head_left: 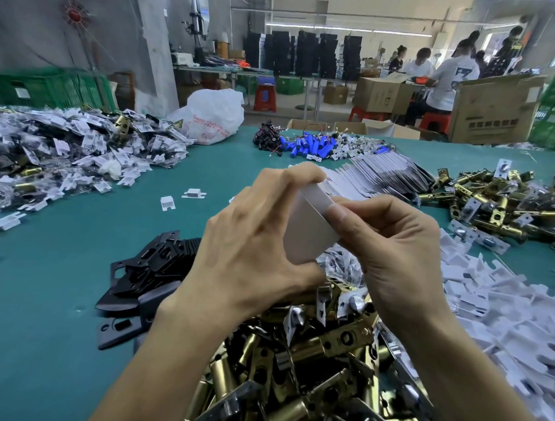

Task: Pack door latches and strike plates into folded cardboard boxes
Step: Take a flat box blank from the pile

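Both my hands hold a small white cardboard box above the table. My left hand grips it from the left, fingers curled over its top and thumb under it. My right hand pinches its right end, thumb pressed on the flap. Below the hands lies a heap of brass door latches. Black strike plates are piled to the left of my left wrist. A fanned row of flat white box blanks lies behind the hands.
A teal table holds more latches at right, white folded inserts at near right, a packed pile at far left, blue batteries and a white plastic bag. People work at cardboard cartons behind.
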`<state>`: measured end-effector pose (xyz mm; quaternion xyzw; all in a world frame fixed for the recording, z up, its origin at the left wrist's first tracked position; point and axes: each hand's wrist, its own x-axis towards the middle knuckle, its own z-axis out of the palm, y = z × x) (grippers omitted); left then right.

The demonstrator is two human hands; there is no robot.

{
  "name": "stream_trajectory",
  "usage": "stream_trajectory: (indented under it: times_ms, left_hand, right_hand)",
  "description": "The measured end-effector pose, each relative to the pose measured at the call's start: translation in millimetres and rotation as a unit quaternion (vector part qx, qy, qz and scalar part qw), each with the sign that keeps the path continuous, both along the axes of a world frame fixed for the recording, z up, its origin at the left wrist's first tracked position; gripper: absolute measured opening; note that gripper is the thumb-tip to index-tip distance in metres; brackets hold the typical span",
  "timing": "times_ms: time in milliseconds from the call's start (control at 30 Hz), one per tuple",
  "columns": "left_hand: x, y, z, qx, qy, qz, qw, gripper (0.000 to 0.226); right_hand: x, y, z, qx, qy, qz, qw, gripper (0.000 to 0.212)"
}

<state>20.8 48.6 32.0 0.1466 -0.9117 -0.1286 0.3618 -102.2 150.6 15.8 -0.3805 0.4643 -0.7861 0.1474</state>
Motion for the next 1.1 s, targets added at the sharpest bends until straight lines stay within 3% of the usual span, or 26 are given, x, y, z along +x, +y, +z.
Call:
stream_trajectory:
  times_ms: [367,533,833,1100]
  left_hand:
    - [-1,0,-1,0.066,0.047,-0.014,0.997,0.083]
    - [-2,-1,-1,0.075,0.059,-0.024,0.995,0.079]
    - [-2,-4,-2,0.120,0.094,-0.043,0.987,0.072]
    - [-2,-5,-2,0.109,0.120,-0.019,0.987,0.066]
  right_hand:
    - [-8,4,4,0.008,0.019,0.052,0.998,0.021]
    - [-10,8,7,-0.008,0.080,0.046,0.996,0.014]
    - [-6,9,5,-0.014,0.172,-0.006,0.985,0.021]
    - [2,2,-1,-0.021,0.153,0.003,0.988,0.039]
